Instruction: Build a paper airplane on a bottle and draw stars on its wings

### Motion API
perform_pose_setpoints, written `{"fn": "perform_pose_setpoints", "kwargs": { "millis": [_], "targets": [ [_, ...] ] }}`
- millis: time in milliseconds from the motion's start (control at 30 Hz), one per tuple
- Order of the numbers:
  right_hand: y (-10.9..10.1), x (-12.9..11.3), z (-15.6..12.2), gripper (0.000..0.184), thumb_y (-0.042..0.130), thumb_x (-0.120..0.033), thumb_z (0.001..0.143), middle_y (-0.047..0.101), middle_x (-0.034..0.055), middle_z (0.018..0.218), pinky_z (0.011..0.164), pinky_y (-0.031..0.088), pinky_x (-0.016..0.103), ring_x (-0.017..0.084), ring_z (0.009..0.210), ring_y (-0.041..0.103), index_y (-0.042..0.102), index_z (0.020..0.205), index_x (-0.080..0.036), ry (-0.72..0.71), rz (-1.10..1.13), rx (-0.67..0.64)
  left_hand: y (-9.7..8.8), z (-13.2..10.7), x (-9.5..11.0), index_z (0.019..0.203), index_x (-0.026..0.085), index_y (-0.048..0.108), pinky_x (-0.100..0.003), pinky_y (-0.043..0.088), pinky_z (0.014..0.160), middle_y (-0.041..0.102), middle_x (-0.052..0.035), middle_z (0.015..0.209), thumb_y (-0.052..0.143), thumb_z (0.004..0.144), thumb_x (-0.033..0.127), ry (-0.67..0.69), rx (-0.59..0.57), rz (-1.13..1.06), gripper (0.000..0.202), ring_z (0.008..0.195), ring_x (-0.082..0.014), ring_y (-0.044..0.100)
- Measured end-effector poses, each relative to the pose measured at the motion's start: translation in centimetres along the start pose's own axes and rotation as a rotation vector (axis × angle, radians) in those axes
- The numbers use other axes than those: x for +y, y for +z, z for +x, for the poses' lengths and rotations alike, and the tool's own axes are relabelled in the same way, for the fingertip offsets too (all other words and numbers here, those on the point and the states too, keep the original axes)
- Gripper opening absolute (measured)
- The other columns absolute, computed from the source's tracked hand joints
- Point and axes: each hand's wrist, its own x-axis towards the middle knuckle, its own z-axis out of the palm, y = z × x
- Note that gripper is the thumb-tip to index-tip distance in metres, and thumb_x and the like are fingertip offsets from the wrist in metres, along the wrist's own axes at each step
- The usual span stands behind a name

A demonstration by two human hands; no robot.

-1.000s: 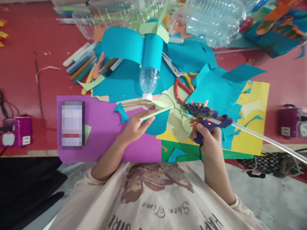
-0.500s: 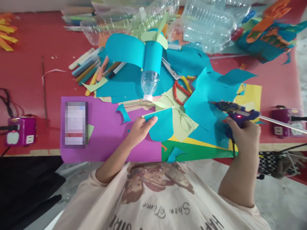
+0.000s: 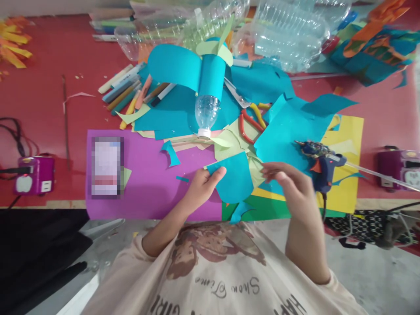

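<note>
My left hand (image 3: 201, 188) pinches the left edge of a teal paper piece (image 3: 234, 179) over the purple sheet (image 3: 147, 175). My right hand (image 3: 288, 186) hovers just right of that piece with fingers loosely spread, holding nothing. The blue glue gun (image 3: 323, 164) stands by itself on the teal and yellow papers to the right of my right hand, with its glue stick (image 3: 380, 175) pointing right. A plastic bottle wrapped in teal paper (image 3: 206, 94) lies beyond, cap toward me.
Red-handled scissors (image 3: 249, 124), several markers (image 3: 131, 89), clear plastic bottles (image 3: 288, 30) and paper scraps crowd the far side. A phone (image 3: 106, 166) lies on the purple sheet. Purple power boxes (image 3: 33, 175) (image 3: 398, 164) sit left and right on the red floor.
My right hand set the glue gun down on the papers and moved left toward the teal piece. My left hand drew the piece slightly nearer to me.
</note>
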Motion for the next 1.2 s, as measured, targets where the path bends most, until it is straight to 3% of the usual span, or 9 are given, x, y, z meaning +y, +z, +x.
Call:
{"fn": "perform_pose_setpoints", "kwargs": {
  "millis": [133,233,333,400,533,667,833,1000,1200],
  "targets": [
    [4.3,0.3,0.3,0.033,0.075,-0.055,0.068,0.071,0.0023,0.073,0.059,0.051,0.029,0.018,0.069,0.064,0.075,0.078,-0.023,0.102,0.291,-0.122,0.5,-0.1,0.0,0.055,0.022,0.021,-0.024,0.022,0.046,0.02,0.0067,0.05,0.043,0.088,0.065,0.016,-0.037,0.034,0.059,0.047,-0.0082,0.022],
    [5.2,0.8,0.6,0.025,0.082,-0.045,0.059,0.069,-0.0006,0.066,0.056,0.049,0.026,0.014,0.062,0.061,0.072,0.067,-0.023,0.2,0.428,0.018,-0.1,-0.1,0.0,0.053,0.02,0.037,-0.022,0.03,0.047,0.036,0.0064,0.048,0.054,0.086,0.06,0.044,-0.087,0.076,0.054,0.047,-0.0087,0.037],
    [4.5,1.3,0.9,0.024,0.085,-0.038,0.052,0.067,-0.0029,0.065,0.054,0.046,0.023,0.011,0.058,0.056,0.069,0.064,-0.022,0.224,0.485,0.214,-1.8,0.2,0.3,0.081,0.018,0.065,-0.022,0.048,0.063,0.068,0.0007,0.075,0.066,0.083,0.047,0.153,-0.176,0.126,0.029,0.067,-0.0131,0.062],
    [3.4,1.6,1.2,0.026,0.085,-0.037,0.051,0.065,-0.0044,0.064,0.052,0.043,0.021,0.009,0.057,0.055,0.068,0.065,-0.022,0.226,0.51,0.29,-3.4,0.8,0.6,0.097,0.019,0.068,-0.023,0.053,0.068,0.071,-0.0008,0.085,0.066,0.086,0.04,0.283,-0.155,0.211,0.023,0.072,-0.0134,0.066],
    [1.6,2.1,1.6,0.029,0.086,-0.035,0.05,0.063,-0.0065,0.065,0.052,0.041,0.019,0.007,0.056,0.054,0.065,0.066,-0.022,0.203,0.53,0.386,-5.9,2.9,1.0,0.105,0.021,0.067,-0.037,0.05,0.097,0.069,-0.006,0.108,0.061,0.092,0.025,0.548,0.19,0.706,0.015,0.107,-0.0221,0.064],
    [0.5,2.0,1.9,0.028,0.085,-0.031,0.048,0.062,-0.0048,0.061,0.051,0.039,0.02,0.007,0.056,0.053,0.065,0.064,-0.02,0.186,0.527,0.435,-6.2,5.0,1.1,0.122,0.02,0.056,-0.038,0.052,0.092,0.063,-0.0111,0.121,0.058,0.09,0.011,0.442,0.181,1.107,0.034,0.112,-0.0272,0.062],
    [-0.6,1.4,2.1,0.026,0.083,-0.029,0.044,0.062,-0.0042,0.058,0.051,0.038,0.02,0.007,0.054,0.052,0.066,0.061,-0.019,0.181,0.527,0.494,-5.6,5.7,0.9,0.109,0.018,0.055,-0.031,0.052,0.072,0.066,-0.0087,0.104,0.062,0.091,0.019,0.375,0.183,1.204,0.019,0.091,-0.0249,0.068],
    [-1.3,1.0,2.2,0.02,0.079,-0.023,0.042,0.062,-0.0031,0.058,0.051,0.037,0.022,0.009,0.055,0.051,0.069,0.059,-0.02,0.205,0.487,0.551,-5.5,4.0,0.1,0.098,0.02,0.05,-0.026,0.048,0.064,0.067,-0.0033,0.09,0.07,0.088,0.028,0.469,0.184,1.072,0.024,0.082,-0.0204,0.068],
    [-1.7,0.7,2.6,0.023,0.079,-0.024,0.04,0.061,-0.0034,0.059,0.053,0.035,0.024,0.009,0.057,0.05,0.069,0.061,-0.02,0.262,0.425,0.489,-3.3,-1.9,-1.1,0.094,0.02,0.048,-0.028,0.05,0.065,0.066,-0.0013,0.081,0.061,0.093,0.027,0.597,0.178,0.973,0.015,0.074,-0.0186,0.066]
  ]
}}
